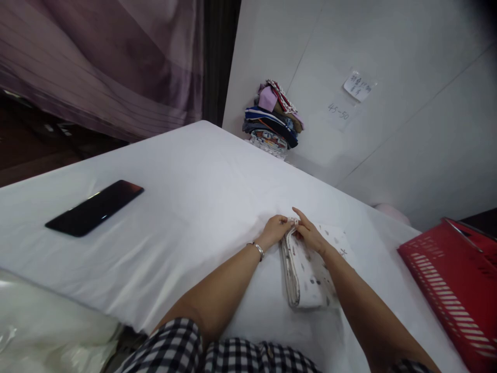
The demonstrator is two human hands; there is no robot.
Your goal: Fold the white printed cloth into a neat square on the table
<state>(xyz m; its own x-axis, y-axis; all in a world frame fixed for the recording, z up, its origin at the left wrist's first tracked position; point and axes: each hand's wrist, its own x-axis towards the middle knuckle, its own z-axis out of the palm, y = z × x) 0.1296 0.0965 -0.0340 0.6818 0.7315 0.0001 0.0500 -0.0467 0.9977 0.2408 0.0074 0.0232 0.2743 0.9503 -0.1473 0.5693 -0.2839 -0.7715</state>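
A folded white cloth (310,274) with small dark and beige prints lies on the white-covered table, its layered edge turned toward the left. At its far left corner my left hand (276,228) pinches the fabric. My right hand (308,233) is at the same corner, with its thumb and some fingers closing on the cloth while the index finger sticks out. The fingertips of both hands nearly meet there. A bracelet (257,250) circles my left wrist.
A black phone-like slab (95,209) lies on the table (186,166) at left. A red plastic basket (450,285) stands at the right edge. Folded clothes (272,119) are stacked by the far wall, which bears paper notes (357,87). A purple curtain (116,62) hangs at left.
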